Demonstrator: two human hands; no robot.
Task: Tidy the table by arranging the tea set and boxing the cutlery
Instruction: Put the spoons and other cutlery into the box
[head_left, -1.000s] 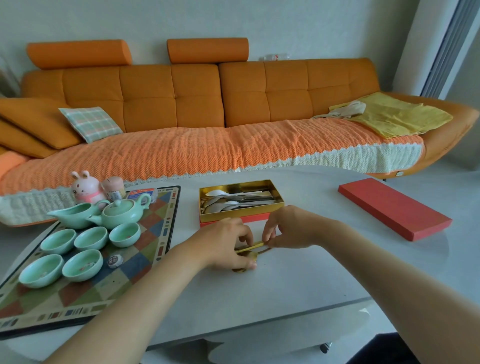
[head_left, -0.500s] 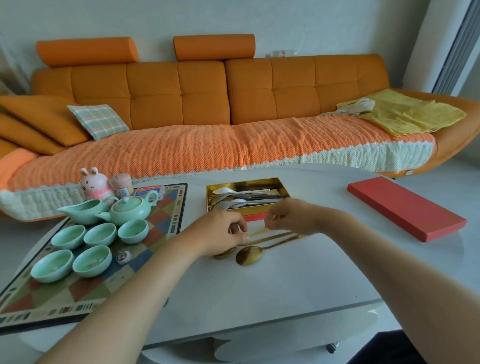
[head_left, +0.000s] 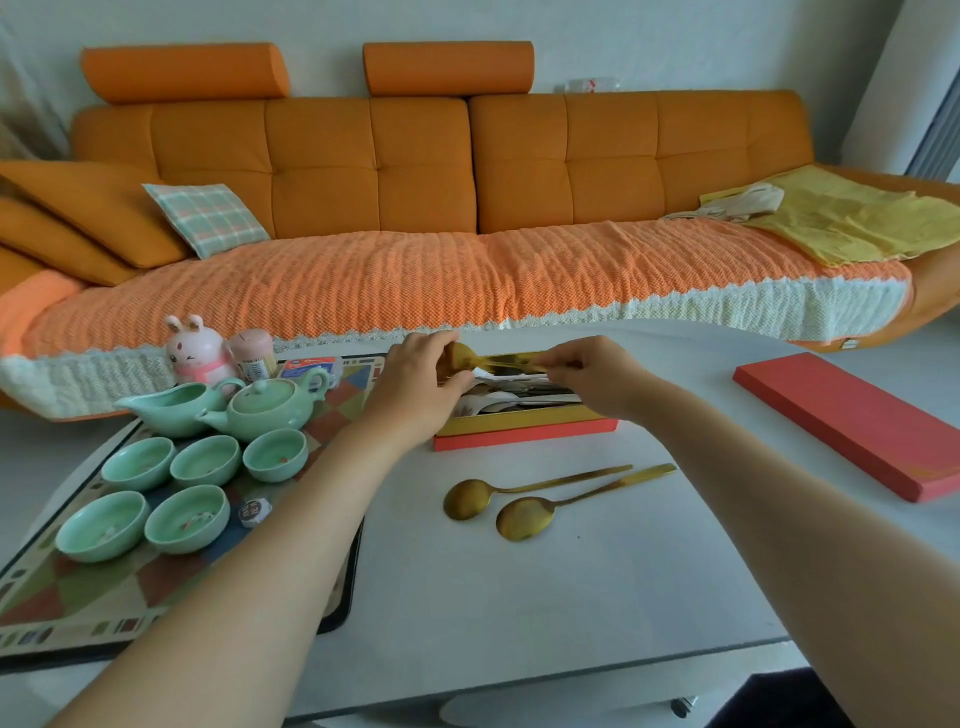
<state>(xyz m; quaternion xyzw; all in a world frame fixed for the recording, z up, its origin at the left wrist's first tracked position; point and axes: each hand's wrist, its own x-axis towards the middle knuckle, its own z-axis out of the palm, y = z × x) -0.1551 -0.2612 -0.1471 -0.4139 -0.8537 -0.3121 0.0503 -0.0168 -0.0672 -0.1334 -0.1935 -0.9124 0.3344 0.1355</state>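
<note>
A gold spoon (head_left: 498, 359) hangs level over the box (head_left: 519, 415) at the table's (head_left: 519, 597) far edge, its bowl gripped by the left hand (head_left: 415, 387) and its handle pinched by the right hand (head_left: 592, 374). Best lay it lengthwise atop the cutlery (head_left: 519, 399) inside, lowering both ends together. Two more spoons (head_left: 464, 500) wait mid-table. One lid (head_left: 852, 421) lies toward the right edge, and five cups (head_left: 202, 460) and one teapot (head_left: 270, 400) sit left.

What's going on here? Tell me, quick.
A person is boxing cutlery. Both hands hold one gold spoon over the open box: the left hand grips the bowl end, the right hand pinches the handle. Two other gold spoons lie on the table in front of it, the red lid lies to the right, and the tea set sits on the tray at left.
</note>
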